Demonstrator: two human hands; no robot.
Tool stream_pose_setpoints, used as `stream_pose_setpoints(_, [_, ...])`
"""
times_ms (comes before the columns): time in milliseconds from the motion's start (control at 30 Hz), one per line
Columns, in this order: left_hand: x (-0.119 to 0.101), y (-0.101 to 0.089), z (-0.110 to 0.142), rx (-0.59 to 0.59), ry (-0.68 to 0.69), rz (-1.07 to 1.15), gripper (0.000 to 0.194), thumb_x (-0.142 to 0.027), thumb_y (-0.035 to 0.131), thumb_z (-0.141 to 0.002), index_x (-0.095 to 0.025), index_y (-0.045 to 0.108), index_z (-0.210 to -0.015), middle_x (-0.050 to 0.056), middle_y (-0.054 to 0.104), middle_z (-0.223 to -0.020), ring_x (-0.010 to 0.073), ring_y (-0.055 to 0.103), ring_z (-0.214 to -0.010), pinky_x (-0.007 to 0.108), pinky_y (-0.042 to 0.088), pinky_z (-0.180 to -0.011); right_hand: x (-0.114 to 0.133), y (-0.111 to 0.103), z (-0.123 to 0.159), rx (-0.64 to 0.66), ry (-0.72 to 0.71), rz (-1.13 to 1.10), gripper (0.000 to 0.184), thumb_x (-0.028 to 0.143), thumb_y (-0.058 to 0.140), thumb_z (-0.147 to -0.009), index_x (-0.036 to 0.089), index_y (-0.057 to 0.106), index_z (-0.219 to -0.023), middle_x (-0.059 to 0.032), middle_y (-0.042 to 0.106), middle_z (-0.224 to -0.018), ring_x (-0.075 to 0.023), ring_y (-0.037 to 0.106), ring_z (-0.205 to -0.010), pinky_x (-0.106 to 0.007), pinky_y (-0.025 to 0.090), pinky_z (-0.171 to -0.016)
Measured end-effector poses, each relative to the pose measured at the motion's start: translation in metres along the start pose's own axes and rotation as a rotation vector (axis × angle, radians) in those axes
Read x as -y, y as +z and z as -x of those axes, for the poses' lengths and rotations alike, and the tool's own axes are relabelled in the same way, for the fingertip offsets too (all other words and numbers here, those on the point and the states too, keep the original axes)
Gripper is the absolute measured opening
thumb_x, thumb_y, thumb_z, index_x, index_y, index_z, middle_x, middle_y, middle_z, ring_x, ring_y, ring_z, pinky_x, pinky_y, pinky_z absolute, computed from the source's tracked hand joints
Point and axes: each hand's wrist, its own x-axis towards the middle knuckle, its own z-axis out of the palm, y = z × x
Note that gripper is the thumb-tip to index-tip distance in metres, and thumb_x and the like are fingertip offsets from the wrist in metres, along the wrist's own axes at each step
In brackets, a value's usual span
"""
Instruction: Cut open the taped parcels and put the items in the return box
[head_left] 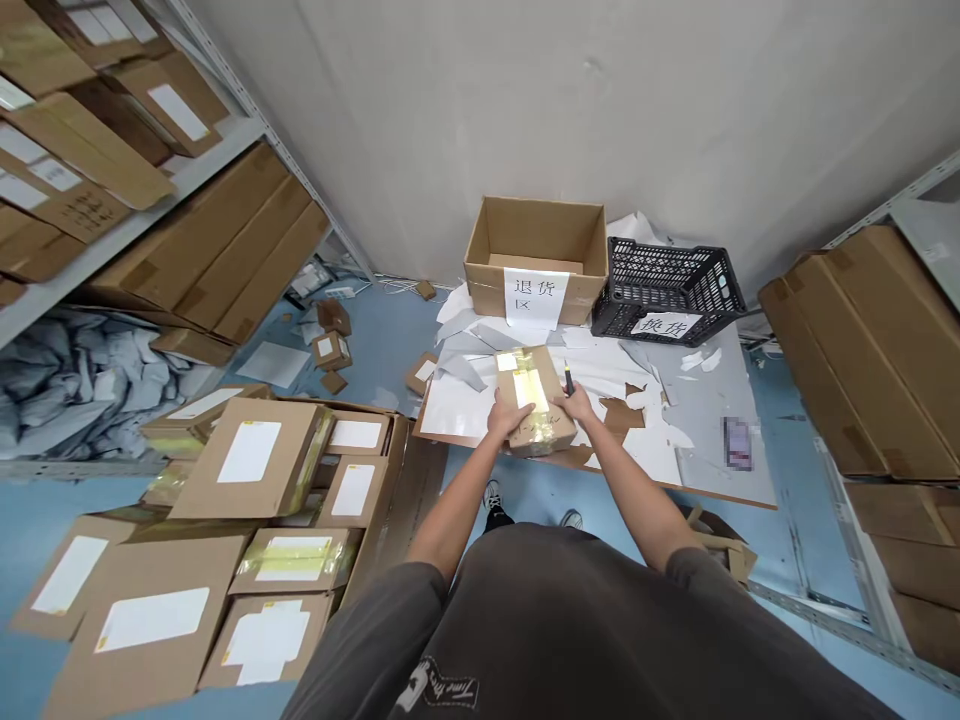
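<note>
A taped cardboard box [551, 385] with white labels and yellowish tape rests at the near edge of the paper-covered table. My left hand [508, 414] grips its left side, thumb laid over the top. At its right side is my right hand [577, 402], closed around a small black utility knife [568, 380] whose thin yellowish tip points away from me. The fingers of this hand also press against the box. Dark handwriting shows on the near part of the box; the undersides of both hands are hidden.
An open carton [480, 285] with a paper sign and a black plastic crate [622, 320] stand at the table's back. Torn white paper [652, 440] covers much of the tabletop. Labelled parcels [247, 450] are piled at left; shelves [225, 150] and large cartons [862, 350] flank the table.
</note>
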Motion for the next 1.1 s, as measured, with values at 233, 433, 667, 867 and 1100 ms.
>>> stream_pose_setpoints(233, [-0.005, 0.021, 0.02, -0.143, -0.238, 0.183, 0.115, -0.082, 0.047, -0.097, -0.011, -0.001, -0.174, 0.021, 0.069, -0.148, 0.0377, 0.072, -0.128, 0.046, 0.058, -0.096, 0.056, -0.01, -0.093, 0.338, -0.14, 0.009, 0.057, 0.026, 0.094, -0.057, 0.023, 0.062, -0.105, -0.0038, 0.077, -0.107, -0.0226, 0.069, -0.087, -0.032, 0.058, -0.078])
stream_pose_setpoints(433, [-0.002, -0.002, 0.015, -0.243, 0.085, -0.166, 0.119, -0.075, 0.072, -0.085, -0.018, 0.019, -0.175, 0.022, 0.027, -0.179, 0.0458, 0.027, -0.164, 0.055, 0.04, -0.123, 0.044, 0.0, -0.116, 0.276, -0.104, 0.329, 0.048, 0.024, 0.094, -0.062, 0.022, 0.065, -0.101, -0.0049, 0.077, -0.101, -0.024, 0.068, -0.087, -0.031, 0.053, -0.081])
stream_pose_setpoints(667, [-0.033, -0.03, -0.028, 0.284, 0.811, -0.56, 0.089, -0.033, 0.088, -0.072, -0.03, 0.056, -0.154, 0.015, 0.055, -0.16, 0.0415, 0.044, -0.152, 0.055, 0.029, -0.127, 0.019, -0.03, -0.076, 0.026, -0.145, 0.226, 0.043, 0.059, 0.084, -0.079, 0.025, 0.06, -0.088, -0.0036, 0.074, -0.092, -0.0235, 0.065, -0.086, -0.031, 0.052, -0.08])
stream_pose_setpoints(867, [-0.051, -0.022, -0.035, 0.206, 0.785, -0.664, 0.068, -0.026, 0.086, -0.071, -0.019, 0.066, -0.136, 0.022, 0.061, -0.142, 0.0403, 0.057, -0.134, 0.049, 0.041, -0.118, -0.017, -0.075, 0.005, 0.074, -0.094, -0.061, 0.054, 0.078, 0.064, -0.09, 0.025, 0.057, -0.083, 0.0004, 0.061, -0.061, -0.021, 0.062, -0.058, -0.03, 0.049, -0.057])
stream_pose_setpoints(1100, [-0.051, -0.019, -0.046, 0.259, 0.729, -0.65, 0.101, -0.035, 0.098, -0.055, -0.025, 0.055, -0.146, 0.018, 0.042, -0.17, 0.042, 0.039, -0.157, 0.052, 0.03, -0.128, -0.052, -0.065, 0.064, 0.255, 0.129, -0.193, 0.05, 0.074, 0.071, -0.088, 0.028, 0.051, -0.088, 0.0025, 0.066, -0.061, -0.019, 0.061, -0.044, -0.027, 0.043, -0.04])
